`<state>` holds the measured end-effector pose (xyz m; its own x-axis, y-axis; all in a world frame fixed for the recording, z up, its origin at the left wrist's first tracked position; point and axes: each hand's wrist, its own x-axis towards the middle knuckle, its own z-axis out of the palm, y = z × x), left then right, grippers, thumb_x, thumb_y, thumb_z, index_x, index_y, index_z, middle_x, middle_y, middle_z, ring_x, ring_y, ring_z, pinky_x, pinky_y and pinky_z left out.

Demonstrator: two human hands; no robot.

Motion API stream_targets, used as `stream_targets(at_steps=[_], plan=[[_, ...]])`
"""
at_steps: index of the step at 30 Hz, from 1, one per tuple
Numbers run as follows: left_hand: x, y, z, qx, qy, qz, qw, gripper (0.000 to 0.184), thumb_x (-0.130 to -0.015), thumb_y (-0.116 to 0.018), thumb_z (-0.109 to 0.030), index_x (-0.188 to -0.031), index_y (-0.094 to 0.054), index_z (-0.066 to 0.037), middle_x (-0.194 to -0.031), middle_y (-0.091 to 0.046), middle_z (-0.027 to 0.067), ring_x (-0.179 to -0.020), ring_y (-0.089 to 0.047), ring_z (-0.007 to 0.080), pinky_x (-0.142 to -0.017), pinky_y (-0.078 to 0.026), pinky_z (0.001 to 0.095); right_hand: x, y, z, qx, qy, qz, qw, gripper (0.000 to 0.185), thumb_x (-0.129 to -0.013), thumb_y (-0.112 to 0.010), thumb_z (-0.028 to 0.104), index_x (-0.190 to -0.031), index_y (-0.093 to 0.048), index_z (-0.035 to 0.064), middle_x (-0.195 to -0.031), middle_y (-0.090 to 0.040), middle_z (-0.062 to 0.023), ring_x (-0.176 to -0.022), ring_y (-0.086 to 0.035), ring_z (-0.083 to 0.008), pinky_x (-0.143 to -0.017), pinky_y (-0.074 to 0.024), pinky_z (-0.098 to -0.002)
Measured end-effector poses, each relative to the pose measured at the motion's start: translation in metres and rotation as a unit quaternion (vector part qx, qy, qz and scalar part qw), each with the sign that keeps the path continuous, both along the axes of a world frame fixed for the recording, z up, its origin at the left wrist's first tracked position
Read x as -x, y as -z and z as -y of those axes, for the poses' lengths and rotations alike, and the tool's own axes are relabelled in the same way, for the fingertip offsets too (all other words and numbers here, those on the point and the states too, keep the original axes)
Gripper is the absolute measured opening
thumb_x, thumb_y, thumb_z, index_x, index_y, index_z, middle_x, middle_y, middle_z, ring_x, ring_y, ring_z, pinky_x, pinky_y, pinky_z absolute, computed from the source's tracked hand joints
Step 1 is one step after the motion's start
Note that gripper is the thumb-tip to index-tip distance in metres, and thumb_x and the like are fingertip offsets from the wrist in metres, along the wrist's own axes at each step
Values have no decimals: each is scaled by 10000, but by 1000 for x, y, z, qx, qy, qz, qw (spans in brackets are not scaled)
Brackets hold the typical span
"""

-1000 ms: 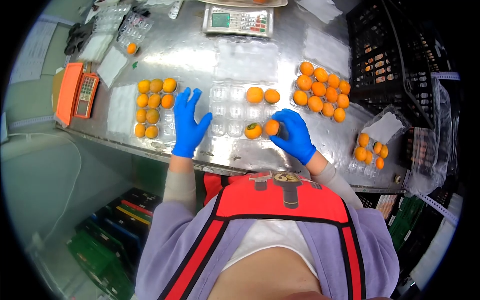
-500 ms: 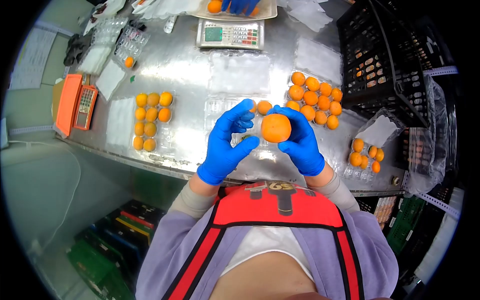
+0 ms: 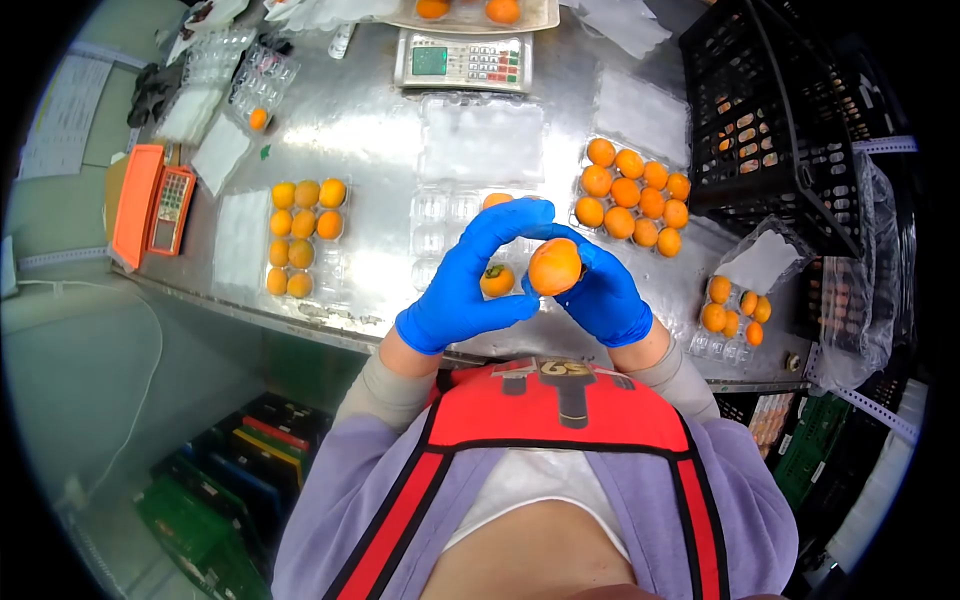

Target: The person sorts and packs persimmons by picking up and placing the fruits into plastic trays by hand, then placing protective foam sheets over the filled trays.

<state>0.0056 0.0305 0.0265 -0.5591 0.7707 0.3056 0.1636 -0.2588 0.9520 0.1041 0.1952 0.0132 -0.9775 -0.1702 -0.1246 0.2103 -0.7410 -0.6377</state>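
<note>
Head view: smooth, round held fruit (image 3: 555, 267)

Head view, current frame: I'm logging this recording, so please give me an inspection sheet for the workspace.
Surface: metal table, shiny, worn along its near edge.
Job's things: one orange fruit held above the partly filled middle tray.
Clutter: clear plastic packaging at the far left; a small green scrap.
Hands: both blue-gloved; right hand holds the fruit, left hand curves open beside it, contact unclear.
Cables: thin white cable off the table's left side; on the table, nothing seen.
Surroundings: black crate at right; scale at the far side.
</note>
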Motion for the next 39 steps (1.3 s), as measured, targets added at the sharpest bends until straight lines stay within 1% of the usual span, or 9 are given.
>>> stream_targets(at_steps=[5,10,17,21,23,26,30,34,39], plan=[[2,4,1,28,32,-6,999,618,-686,-680,-66,-1267,-470,-62,-1258,-492,90,-1196,-446,233,-1035,-305,371,0,-2,1,-23,7,66,998,439,-949,-382,346,-1244,-466,32,-1106,-584,-97,-1029,-568,-217,-899,-445,-359],[1,9,-1,29,34,0,999,600,-693,-682,-36,-1258,-479,-48,-1241,-506,92,-1177,-458,216,-1025,-312,351,0,1,1,-58,5,89,994,447,-948,-388,389,-1251,-466,71,-1157,-549,-68,-1016,-558,-182,-860,-460,-343],[-3,13,-3,-16,11,179,984,586,-699,-693,-19,-1248,-492,-53,-1228,-525,80,-1165,-478,208,-1022,-340,339,2,-14,2,-161,49,59,984,424,-948,-412,356,-1191,-494,19,-999,-593,-76,-898,-572,-140,-836,-454,-294],[-3,22,-3,-56,-12,209,976,588,-694,-707,-34,-1243,-498,-53,-1255,-516,90,-1182,-469,211,-1034,-330,341,1,-10,2,-248,60,37,966,445,-916,-494,338,-1240,-465,34,-1050,-567,-66,-982,-538,-138,-872,-440,-292],[-3,20,-3,-60,-12,211,976,590,-692,-707,-31,-1243,-499,-56,-1250,-520,86,-1177,-474,208,-1032,-334,340,1,-14,7,-315,135,-14,939,345,-887,-541,135,-1214,-483,41,-912,-535,-12,-849,-494,-75,-802,-410,-225],[-2,21,-4,-50,-23,173,983,592,-688,-709,-23,-1241,-503,-60,-1238,-528,81,-1165,-483,206,-1024,-343,340,7,-19,9,-295,152,-19,943,367,-862,-566,89,-1215,-476,49,-882,-504,2,-828,-473,-67,-785,-399,-215],[-2,25,-6,-24,-62,68,995,585,-685,-710,-11,-1233,-512,-61,-1216,-541,76,-1147,-495,205,-1010,-357,336,12,-14,9,-327,127,1,936,353,-867,-558,96,-1206,-469,46,-904,-504,-7,-834,-468,-64,-783,-401,-218],[-1,26,-5,-13,-75,52,996,592,-686,-717,-16,-1239,-510,-59,-1233,-534,87,-1156,-489,205,-1013,-352,334,16,-20,8,-325,100,0,940,357,-865,-555,85,-1205,-459,33,-994,-508,-30,-909,-477,-87,-812,-407,-242],[1,33,-1,-33,-69,184,980,648,-681,-733,-22,-1278,-479,-43,-1285,-505,94,-1200,-458,211,-1040,-323,344,14,-23,9,-294,78,-12,953,413,-864,-540,55,-1259,-422,22,-1114,-505,-59,-1036,-490,-127,-900,-406,-278]])
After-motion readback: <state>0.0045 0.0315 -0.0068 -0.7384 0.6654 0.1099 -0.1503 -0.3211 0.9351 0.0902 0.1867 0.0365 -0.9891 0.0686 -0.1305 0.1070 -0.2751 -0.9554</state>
